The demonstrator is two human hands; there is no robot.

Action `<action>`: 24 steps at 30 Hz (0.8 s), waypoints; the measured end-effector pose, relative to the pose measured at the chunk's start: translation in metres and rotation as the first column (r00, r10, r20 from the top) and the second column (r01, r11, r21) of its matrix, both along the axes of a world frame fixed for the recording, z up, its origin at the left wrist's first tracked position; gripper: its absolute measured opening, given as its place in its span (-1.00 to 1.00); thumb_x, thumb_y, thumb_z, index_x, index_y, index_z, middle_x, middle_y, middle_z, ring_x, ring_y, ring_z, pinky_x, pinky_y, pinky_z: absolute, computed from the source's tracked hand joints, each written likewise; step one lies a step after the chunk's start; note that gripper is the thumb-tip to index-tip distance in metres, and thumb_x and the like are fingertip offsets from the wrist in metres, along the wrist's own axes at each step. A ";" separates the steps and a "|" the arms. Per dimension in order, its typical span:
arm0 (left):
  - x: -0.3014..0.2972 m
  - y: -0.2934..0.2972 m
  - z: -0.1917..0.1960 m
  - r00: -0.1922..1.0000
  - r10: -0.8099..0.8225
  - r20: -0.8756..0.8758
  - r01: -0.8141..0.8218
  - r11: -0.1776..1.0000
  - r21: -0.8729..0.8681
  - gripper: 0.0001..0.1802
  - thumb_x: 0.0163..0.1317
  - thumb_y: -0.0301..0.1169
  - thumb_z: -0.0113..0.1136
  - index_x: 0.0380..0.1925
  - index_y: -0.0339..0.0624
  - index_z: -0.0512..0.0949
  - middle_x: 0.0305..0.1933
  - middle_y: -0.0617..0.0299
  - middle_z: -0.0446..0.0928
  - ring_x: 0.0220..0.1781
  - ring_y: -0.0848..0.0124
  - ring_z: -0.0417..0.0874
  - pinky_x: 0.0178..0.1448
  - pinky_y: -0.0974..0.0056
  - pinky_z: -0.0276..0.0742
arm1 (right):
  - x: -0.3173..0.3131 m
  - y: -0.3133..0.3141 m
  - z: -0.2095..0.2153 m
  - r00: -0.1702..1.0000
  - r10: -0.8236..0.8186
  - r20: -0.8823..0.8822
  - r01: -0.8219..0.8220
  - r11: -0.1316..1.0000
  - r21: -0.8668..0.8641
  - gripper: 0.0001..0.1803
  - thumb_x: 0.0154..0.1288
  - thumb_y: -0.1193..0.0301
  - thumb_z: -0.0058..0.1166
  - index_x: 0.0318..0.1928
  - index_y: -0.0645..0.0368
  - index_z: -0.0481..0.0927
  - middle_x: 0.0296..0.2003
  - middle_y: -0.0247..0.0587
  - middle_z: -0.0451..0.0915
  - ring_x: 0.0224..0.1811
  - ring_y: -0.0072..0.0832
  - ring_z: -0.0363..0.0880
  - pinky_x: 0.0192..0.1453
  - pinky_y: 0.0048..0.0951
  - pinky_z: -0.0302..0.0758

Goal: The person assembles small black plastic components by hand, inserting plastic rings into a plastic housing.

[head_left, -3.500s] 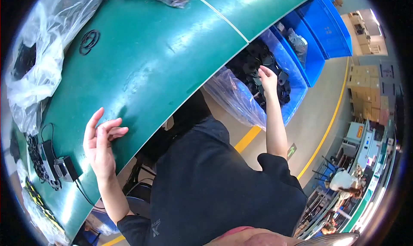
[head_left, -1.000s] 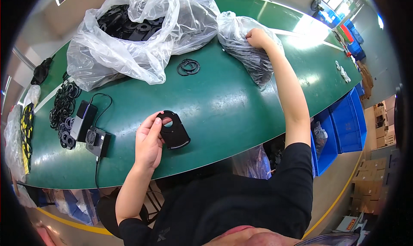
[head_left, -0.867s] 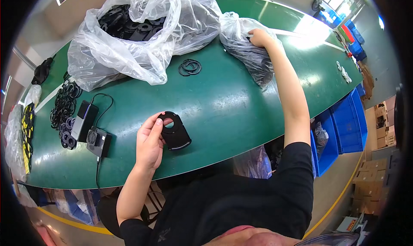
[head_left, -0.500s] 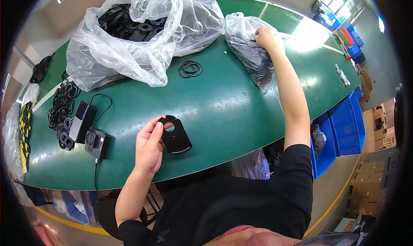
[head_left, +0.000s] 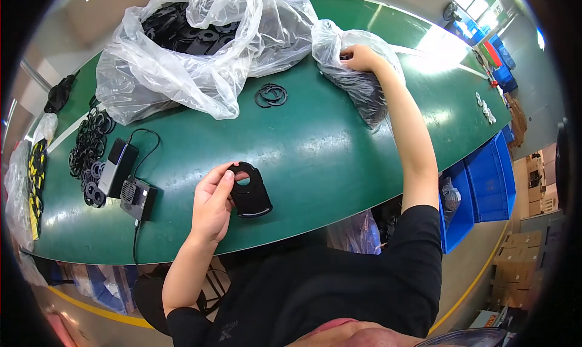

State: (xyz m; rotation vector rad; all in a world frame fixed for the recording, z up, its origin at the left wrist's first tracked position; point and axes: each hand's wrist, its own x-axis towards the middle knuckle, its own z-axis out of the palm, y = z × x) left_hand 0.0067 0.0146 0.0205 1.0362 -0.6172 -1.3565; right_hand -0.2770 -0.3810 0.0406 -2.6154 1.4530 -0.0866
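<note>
My left hand (head_left: 213, 203) pinches the upper left edge of a flat black plastic plate (head_left: 253, 200). A round hole pierces the plate near its top, and its lower edge is straight. The plate is held just over the green table, near its front edge. To the far right, my right hand (head_left: 362, 58) reaches into the mouth of a clear plastic bag (head_left: 330, 39) packed with small dark parts (head_left: 362, 91). Its fingers are curled at the parts, and the tips are partly hidden, so what they grip cannot be made out.
A large clear bag (head_left: 176, 83) of black plates stands at the far left. Several black rings (head_left: 271, 95) lie mid-table on the green table (head_left: 303, 165). At left are a heap of black rings (head_left: 91, 141) and a corded black device (head_left: 138, 198). Blue bins (head_left: 490, 180) stand at right.
My right hand has moved slightly left and down, deeper into the small bag's mouth, with its fingers now at the dark parts. My left hand still holds the plate in nearly the same place.
</note>
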 end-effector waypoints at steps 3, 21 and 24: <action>-0.001 0.000 0.000 1.000 -0.003 -0.011 0.002 1.000 -0.013 -0.74 0.37 -0.39 -0.06 -0.02 -0.26 0.45 -0.13 0.13 0.57 -0.20 0.54 0.57 -0.18 0.43 0.54 | 0.010 0.007 0.002 0.998 -0.064 -0.030 0.062 0.997 -0.049 -0.68 0.00 0.26 0.19 -0.20 0.09 0.68 -0.29 -0.03 0.65 -0.27 -0.18 0.63 -0.08 -0.34 0.52; 0.002 0.000 -0.005 0.995 0.033 0.095 -0.029 0.999 -0.035 -0.74 0.36 -0.40 -0.04 -0.04 -0.28 0.49 -0.17 0.16 0.58 -0.25 0.64 0.51 -0.25 0.56 0.39 | 0.039 -0.005 -0.011 0.992 -0.022 0.126 0.061 0.947 -0.314 -0.67 -0.04 0.40 0.04 -0.22 0.27 0.59 -0.20 0.18 0.57 -0.10 0.03 0.52 0.05 -0.13 0.43; 0.000 0.000 -0.001 0.996 0.032 0.079 -0.027 0.998 -0.057 -0.74 0.36 -0.41 -0.04 -0.04 -0.27 0.49 -0.18 0.16 0.58 -0.23 0.64 0.51 -0.24 0.56 0.39 | 0.039 -0.017 -0.016 0.997 -0.035 0.070 0.051 0.972 -0.231 -0.66 -0.06 0.41 0.04 -0.20 0.27 0.59 -0.20 0.17 0.57 -0.09 0.04 0.52 0.05 -0.14 0.44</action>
